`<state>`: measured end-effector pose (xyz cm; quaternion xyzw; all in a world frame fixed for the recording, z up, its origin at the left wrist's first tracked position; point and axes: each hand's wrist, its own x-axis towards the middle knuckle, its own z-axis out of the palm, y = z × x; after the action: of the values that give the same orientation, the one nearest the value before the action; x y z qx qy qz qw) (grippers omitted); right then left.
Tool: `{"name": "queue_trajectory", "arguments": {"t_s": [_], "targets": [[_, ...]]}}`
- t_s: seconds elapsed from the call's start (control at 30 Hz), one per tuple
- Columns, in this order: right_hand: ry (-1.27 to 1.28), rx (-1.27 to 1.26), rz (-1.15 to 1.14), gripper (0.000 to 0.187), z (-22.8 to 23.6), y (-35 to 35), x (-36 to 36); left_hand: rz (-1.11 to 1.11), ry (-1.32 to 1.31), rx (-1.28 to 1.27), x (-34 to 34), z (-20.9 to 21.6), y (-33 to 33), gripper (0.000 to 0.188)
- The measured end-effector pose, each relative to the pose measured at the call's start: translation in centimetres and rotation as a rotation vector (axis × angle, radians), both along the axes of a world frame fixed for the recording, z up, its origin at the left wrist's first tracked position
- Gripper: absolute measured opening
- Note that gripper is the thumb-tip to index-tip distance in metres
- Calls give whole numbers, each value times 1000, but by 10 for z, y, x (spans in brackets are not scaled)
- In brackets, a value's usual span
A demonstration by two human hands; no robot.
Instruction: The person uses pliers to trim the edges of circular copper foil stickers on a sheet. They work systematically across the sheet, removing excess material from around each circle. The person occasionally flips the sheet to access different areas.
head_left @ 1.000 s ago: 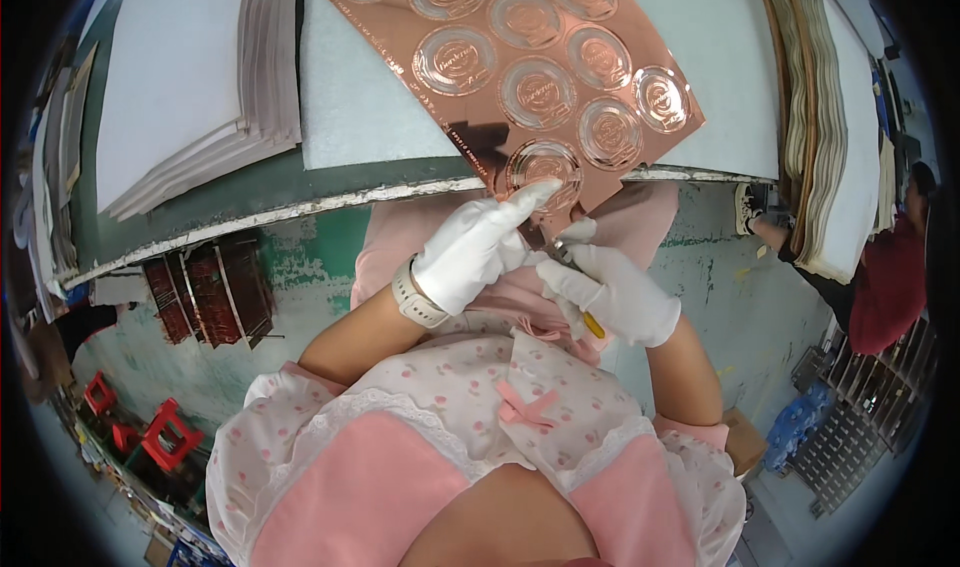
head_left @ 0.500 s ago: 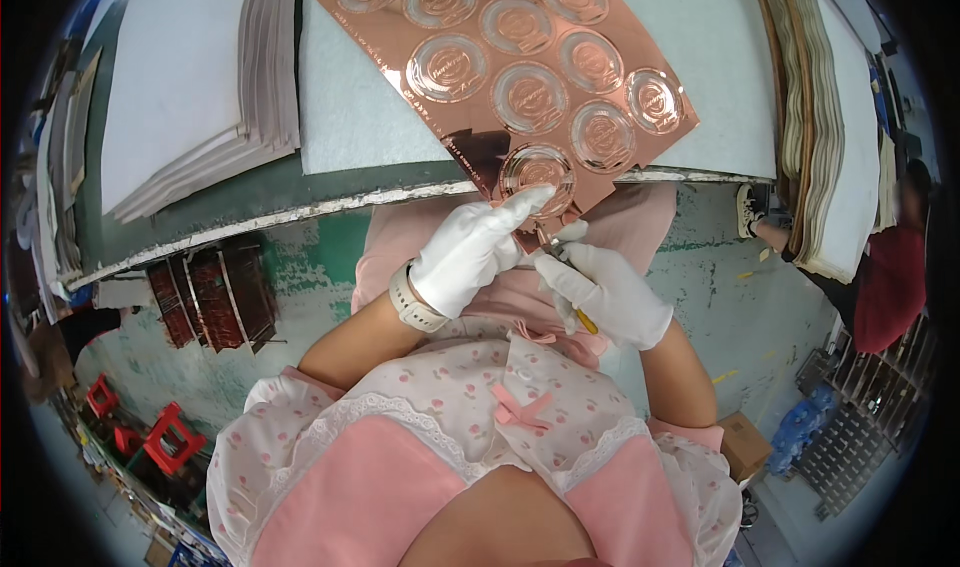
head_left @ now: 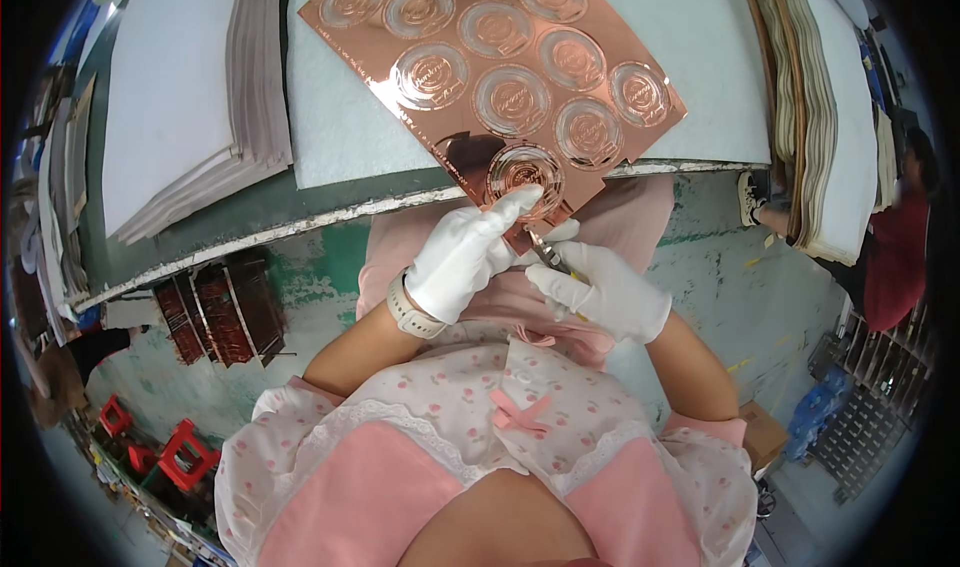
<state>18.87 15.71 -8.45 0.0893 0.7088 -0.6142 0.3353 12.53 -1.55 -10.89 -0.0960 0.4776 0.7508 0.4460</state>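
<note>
A shiny copper-coloured sheet (head_left: 455, 127) stamped with several round, raised emblems lies slantwise, its near corner hanging past the table edge. My left hand (head_left: 462, 252), in a white glove, grips this near corner, one finger laid along the closest emblem (head_left: 526, 179). In my gloved right hand (head_left: 605, 287) is a pair of small pliers (head_left: 546, 251) with yellow on its handle. The jaws are at the sheet's near edge, right beside my left fingers. Whether they bite the metal I cannot tell. My right fingers hide most of the handles.
The sheet rests on a white-covered table (head_left: 350, 132) with a worn front edge. Stacks of large sheets stand at left (head_left: 180, 97) and right (head_left: 815, 117). Below are a dark metal rack (head_left: 222, 312) and red stools (head_left: 187, 455). A person in dark red (head_left: 895, 257) is at the far right.
The whole view has shifted slightly, with the sheet a little further left. My right hand has turned a little, and less of the yellow handle shows. Both hands keep their hold.
</note>
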Motion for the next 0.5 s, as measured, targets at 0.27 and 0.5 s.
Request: {"name": "queue_trajectory", "arguments": {"t_s": [0.27, 0.5], "targets": [[-268, -68, -60, 31, 6, -3, -3, -123, 307, -74, 0, 0, -2, 38], [-184, 126, 71, 30, 12, -1, -11, -39, 293, -28, 5, -13, -3, 34]]}}
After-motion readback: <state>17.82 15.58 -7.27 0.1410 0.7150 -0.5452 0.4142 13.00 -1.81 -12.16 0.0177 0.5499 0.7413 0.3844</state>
